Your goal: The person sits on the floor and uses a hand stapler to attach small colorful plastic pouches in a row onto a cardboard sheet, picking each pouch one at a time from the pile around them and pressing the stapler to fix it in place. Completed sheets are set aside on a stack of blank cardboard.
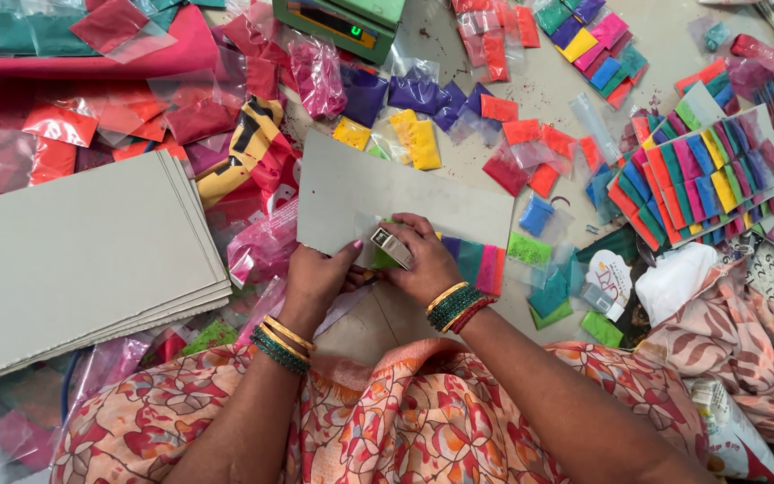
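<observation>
Right hand (425, 260) is gripping a small stapler (391, 246) over the grey card (378, 193); left hand (315, 280) is pinching the card's near edge. Colour-powder packets (481, 265) are lying along the card, a stack of grey boards (73, 251) sitting to the left.

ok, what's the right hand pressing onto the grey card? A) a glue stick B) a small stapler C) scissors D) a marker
B: the right hand grips a small metal stapler at the edge of the grey card, over the row of colour-powder packets, while the left hand steadies the card.
</observation>
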